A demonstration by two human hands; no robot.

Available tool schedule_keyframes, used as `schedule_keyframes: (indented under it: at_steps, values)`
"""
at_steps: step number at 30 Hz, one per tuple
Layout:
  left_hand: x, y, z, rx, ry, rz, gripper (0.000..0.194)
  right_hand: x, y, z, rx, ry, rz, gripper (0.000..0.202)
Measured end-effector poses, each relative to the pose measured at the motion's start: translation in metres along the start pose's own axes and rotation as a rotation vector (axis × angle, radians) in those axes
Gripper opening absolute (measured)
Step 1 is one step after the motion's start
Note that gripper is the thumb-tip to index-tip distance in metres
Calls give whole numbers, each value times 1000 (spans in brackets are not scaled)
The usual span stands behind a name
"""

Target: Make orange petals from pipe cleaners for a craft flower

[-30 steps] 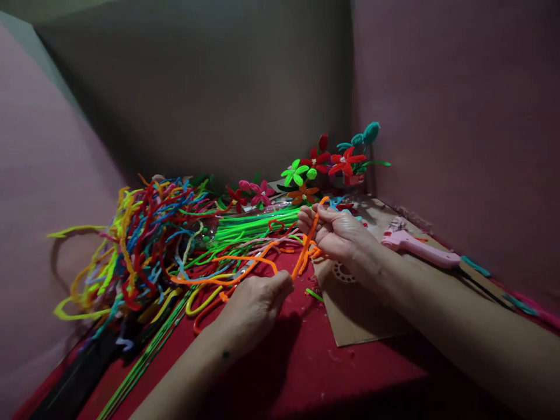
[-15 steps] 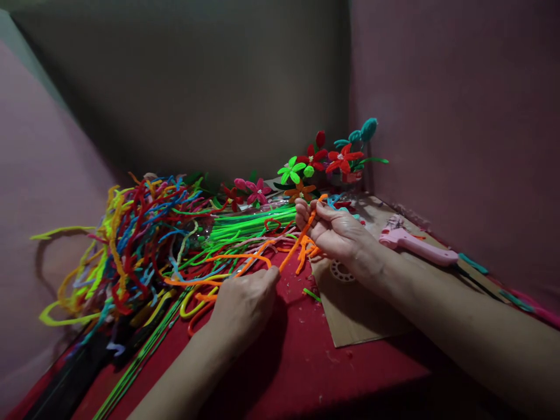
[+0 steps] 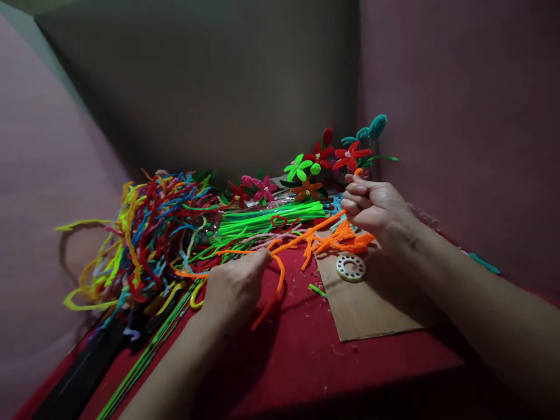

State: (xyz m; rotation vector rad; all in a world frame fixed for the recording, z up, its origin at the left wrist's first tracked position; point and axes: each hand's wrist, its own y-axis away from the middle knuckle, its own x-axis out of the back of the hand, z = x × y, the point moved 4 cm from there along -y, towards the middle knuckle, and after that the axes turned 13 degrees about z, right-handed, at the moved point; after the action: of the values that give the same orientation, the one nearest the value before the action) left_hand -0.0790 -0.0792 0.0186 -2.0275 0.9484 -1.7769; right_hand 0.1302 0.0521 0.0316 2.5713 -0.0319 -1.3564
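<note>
An orange pipe cleaner (image 3: 291,240) stretches between my two hands. My left hand (image 3: 238,286), low over the red cloth, is closed on it near one end, and other orange lengths hang and stick out around those fingers. Farther up and to the right, my right hand (image 3: 371,207) has its fingers curled round the other part, with an orange tip showing above the thumb. Below the right hand lies a bunch of bent orange pipe cleaner pieces (image 3: 341,238). A round white disc with holes (image 3: 350,268) rests on a piece of cardboard (image 3: 371,309).
A tangled heap of coloured pipe cleaners (image 3: 149,227) fills the left, beside a bundle of green ones (image 3: 271,219). Pipe cleaner flowers (image 3: 321,154) stand at the back against the walls. Thin green stems (image 3: 144,356) lie at the front left on the red cloth (image 3: 306,361).
My right hand has moved right and closed into a fist, pulling along the orange pipe cleaner. The disc and orange bunch are now uncovered, while the pink glue gun is hidden behind my right arm.
</note>
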Motion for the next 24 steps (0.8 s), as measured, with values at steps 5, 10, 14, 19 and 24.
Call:
schedule_keyframes:
  at_steps: [5,10,14,19,24]
  values:
    - [8,-7,-23,282,408,75,20,6,-10,-13,19,8,17,21]
    - [17,-6,-31,693,773,324,16,7,-11,-9,-10,-34,3,22]
    - [19,-5,-31,841,1051,529,10,8,-9,2,-62,-45,1,22]
    - [15,-14,-36,987,1583,675,9,6,-1,32,-161,-47,2,21]
    - [17,-18,-29,1091,2046,567,25,4,5,53,-240,-43,-24,20]
